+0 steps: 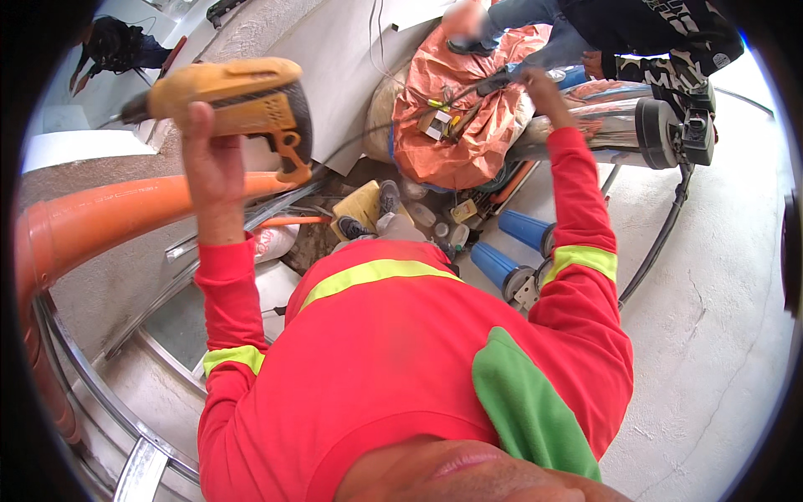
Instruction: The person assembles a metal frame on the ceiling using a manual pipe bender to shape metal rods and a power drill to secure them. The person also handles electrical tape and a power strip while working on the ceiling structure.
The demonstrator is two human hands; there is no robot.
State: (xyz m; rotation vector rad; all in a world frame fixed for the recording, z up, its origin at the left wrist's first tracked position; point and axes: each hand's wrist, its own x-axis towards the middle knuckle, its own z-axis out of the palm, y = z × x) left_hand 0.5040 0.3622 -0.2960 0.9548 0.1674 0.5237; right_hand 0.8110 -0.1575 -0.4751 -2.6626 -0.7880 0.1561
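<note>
My left hand (214, 163) is raised at the left and grips a yellow-and-black power drill (238, 92) near the front of its body. The drill's chuck points left, and its loop-shaped handle hangs clear of my fingers. A dark cord (368, 134) stretches from near the drill toward a black cord connector (493, 82) over the orange sack. At the end of my outstretched right arm, my right hand (542, 94) is closed around the cord beside that connector. Its fingers are small and partly blurred.
An orange woven sack (468, 151) carries small yellow-and-black tools (439, 124). Clear cylinders with black caps (657, 132) lie at the right, above blue filter housings (498, 266). A thick orange pipe (125, 217) curves along the left. One person (644, 33) stands at upper right, another (117, 46) at upper left.
</note>
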